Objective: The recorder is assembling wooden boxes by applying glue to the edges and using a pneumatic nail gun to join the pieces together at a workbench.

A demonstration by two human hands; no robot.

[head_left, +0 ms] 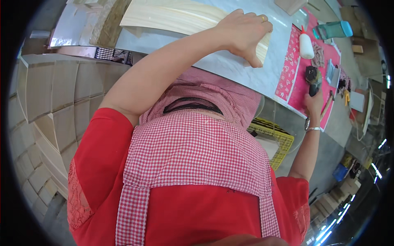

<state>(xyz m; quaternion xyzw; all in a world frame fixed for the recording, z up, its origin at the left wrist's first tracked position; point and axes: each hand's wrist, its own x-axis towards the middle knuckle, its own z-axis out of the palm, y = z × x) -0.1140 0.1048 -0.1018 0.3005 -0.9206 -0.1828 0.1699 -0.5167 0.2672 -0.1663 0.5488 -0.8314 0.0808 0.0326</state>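
Note:
Across the worktable (221, 67) lies a long pale wooden board (176, 17). My left hand (246, 37) is closed round its right end, the thumb on the near side and the fingers curled over the far side. A ring shows on one finger. Far out to the right, my right hand (314, 102) grips the dark handle of a hand tool (312, 74) with a rounded black head, over a pink cloth (298, 91). What kind of tool it is I cannot make out.
A white squeeze bottle with a red tip (306, 46), a crumpled rag (318, 56) and a teal bottle (334, 30) are on the right side. Pale wooden boxes (39, 88) are stacked at the left. Below the table edge sits a yellow crate (283, 141).

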